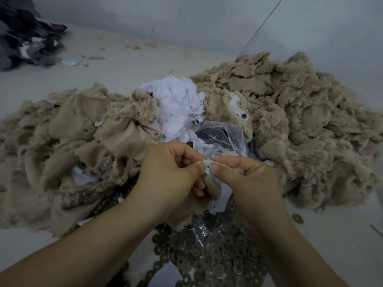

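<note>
Nearest the camera, a heap of flat metal washers (215,266) lies on the table (124,65) between the two forearms, with a bit of crumpled clear plastic (199,233) on its far edge. One single washer (297,218) lies apart to the right.

Just beyond the washers, the two hands meet at the middle of the scene. The left hand (165,172) has its fingers curled, and its thumb and forefinger pinch a small white paper slip (207,167) with a black dot on it. The right hand (246,179) is also curled, and its thumb and forefinger pinch the top edge of a small beige fabric piece (212,187) right beside the slip. The thumb tips almost touch. The fabric piece hangs down between the hands, above the washers, and the slip sits at its top edge.

Just behind the hands is a clear plastic bag (223,137) with dark contents. Farther back a mound of white paper scraps (178,102) sits between two heaps of fluffy beige fabric. The left heap (62,141) and the larger right heap (300,112) both reach to the near side of the hands. On the right heap, near the bag, lies a white slip with a dark round stud (243,116). In the far left corner a pile of dark grey cloth (24,32) lies well apart from the rest.
</note>
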Available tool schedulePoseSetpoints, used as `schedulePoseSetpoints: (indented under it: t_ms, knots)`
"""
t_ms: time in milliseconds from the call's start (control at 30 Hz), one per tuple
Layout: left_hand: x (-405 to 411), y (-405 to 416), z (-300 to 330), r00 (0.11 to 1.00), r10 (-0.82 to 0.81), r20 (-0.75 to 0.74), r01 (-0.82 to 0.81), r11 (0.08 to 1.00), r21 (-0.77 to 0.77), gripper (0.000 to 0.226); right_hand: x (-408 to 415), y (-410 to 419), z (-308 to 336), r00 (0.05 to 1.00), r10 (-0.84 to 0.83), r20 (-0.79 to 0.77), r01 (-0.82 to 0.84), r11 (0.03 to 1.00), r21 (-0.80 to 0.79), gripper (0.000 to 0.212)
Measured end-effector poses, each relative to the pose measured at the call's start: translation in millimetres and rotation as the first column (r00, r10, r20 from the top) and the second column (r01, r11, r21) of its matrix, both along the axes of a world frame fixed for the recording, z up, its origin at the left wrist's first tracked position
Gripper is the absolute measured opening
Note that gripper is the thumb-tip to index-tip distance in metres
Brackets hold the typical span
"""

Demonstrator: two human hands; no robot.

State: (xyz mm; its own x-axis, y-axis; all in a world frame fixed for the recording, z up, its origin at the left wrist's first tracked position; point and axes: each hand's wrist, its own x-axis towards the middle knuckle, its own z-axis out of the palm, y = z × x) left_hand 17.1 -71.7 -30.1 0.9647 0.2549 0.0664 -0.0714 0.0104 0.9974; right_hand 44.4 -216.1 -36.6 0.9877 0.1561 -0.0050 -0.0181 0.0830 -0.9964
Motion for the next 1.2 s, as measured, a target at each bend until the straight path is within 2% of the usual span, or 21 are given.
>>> schedulePoseSetpoints:
  t_ms: [100, 333, 567, 633, 700, 767, 867, 1033, 1100, 1200]
  knots:
    - [-1, 0, -1, 1.000, -0.023, -0.014, 0.021, 0.996, -0.090, 0.017, 2, -1, -2, 0.999, 0.016, -0.034, -0.015, 0.999, 0.043, 0.019]
    - [-3, 0, -3, 0.989, -0.138, -0.048, 0.120, 0.954, -0.274, 0.037, 6, -4, -5, 0.993, 0.049, -0.109, -0.039, 0.995, 0.096, 0.007]
    - [-3, -1, -3, 0.995, -0.086, -0.043, 0.074, 0.971, -0.226, 0.032, 6, -4, -5, 0.994, 0.050, -0.094, -0.044, 0.997, 0.063, 0.007]
    - [-3, -1, -4, 0.998, -0.048, -0.047, 0.040, 0.986, -0.160, 0.032, 5, -3, -5, 0.995, 0.052, -0.083, -0.049, 0.998, 0.040, 0.008]
    - [-2, -1, -6, 1.000, 0.004, -0.022, -0.004, 1.000, -0.002, 0.027, 3, -2, -5, 0.997, 0.042, -0.066, -0.042, 0.999, 0.006, 0.011]
    - [-1, -2, -9, 0.999, 0.049, 0.021, -0.052, 0.986, 0.158, 0.026, 3, -2, -6, 0.999, 0.008, -0.037, -0.010, 0.999, -0.044, 0.018]
    - [0, -3, -12, 0.995, 0.073, 0.067, -0.090, 0.948, 0.304, 0.029, 2, 1, -7, 1.000, -0.027, -0.010, 0.026, 0.996, -0.091, 0.021]
    - [-4, -3, -14, 0.983, 0.082, 0.162, -0.146, 0.888, 0.436, 0.027, -1, 1, -4, 0.990, 0.026, -0.137, -0.023, 0.999, 0.022, 0.019]
    - [-9, 0, -13, 0.947, 0.071, 0.314, -0.240, 0.805, 0.542, 0.023, 3, -2, -3, 0.975, 0.021, -0.219, -0.008, 0.998, 0.062, 0.015]
    - [-14, -2, -17, 0.824, -0.139, 0.549, -0.349, 0.638, 0.686, 0.012, 6, -3, -3, 0.945, 0.064, -0.321, -0.033, 0.994, 0.101, 0.018]
